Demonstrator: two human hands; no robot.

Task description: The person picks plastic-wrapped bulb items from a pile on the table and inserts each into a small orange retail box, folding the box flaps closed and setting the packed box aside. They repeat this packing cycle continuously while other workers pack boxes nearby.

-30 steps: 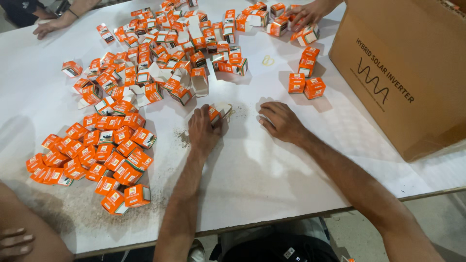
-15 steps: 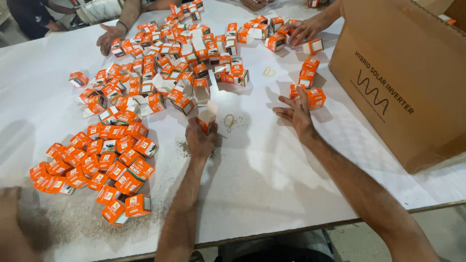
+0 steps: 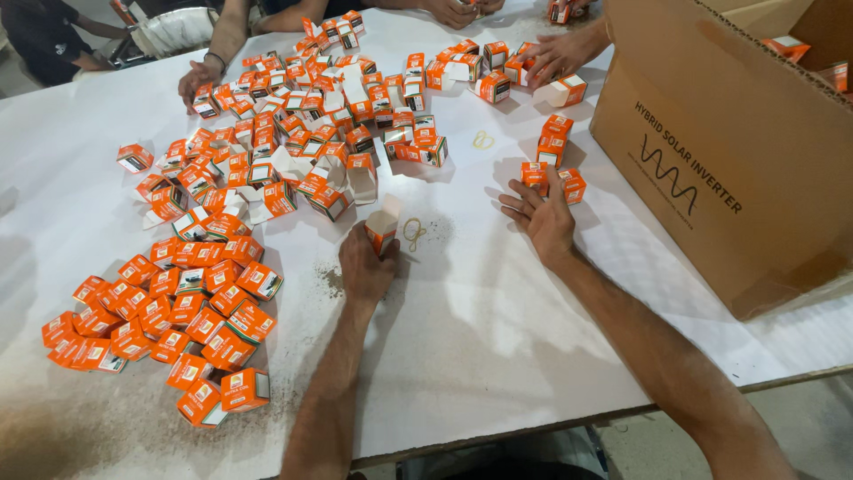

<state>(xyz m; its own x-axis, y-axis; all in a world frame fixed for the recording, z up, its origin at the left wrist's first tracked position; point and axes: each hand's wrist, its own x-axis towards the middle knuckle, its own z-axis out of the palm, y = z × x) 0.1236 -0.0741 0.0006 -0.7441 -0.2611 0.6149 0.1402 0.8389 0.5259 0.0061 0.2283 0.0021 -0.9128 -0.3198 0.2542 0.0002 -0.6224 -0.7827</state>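
Note:
My left hand (image 3: 366,265) grips a small orange and white carton (image 3: 382,225) with its top flap open, near the middle of the white table (image 3: 498,329). A loose rubber band (image 3: 414,233) lies just right of that carton. My right hand (image 3: 544,217) reaches toward two closed orange cartons (image 3: 553,178), fingertips touching them, holding nothing. A pile of closed orange cartons (image 3: 178,307) lies to the left of my left arm.
A large brown cardboard box (image 3: 737,151) stands at the right. Many loose and open orange cartons (image 3: 302,133) cover the far table. Other people's hands work at the far edge, one hand (image 3: 197,78) at left, another hand (image 3: 555,55) at right. Another rubber band (image 3: 482,140) lies farther back.
My right hand has moved from beside the left hand out to the right, reaching the two cartons. My left hand has stood its carton upright with the flap open.

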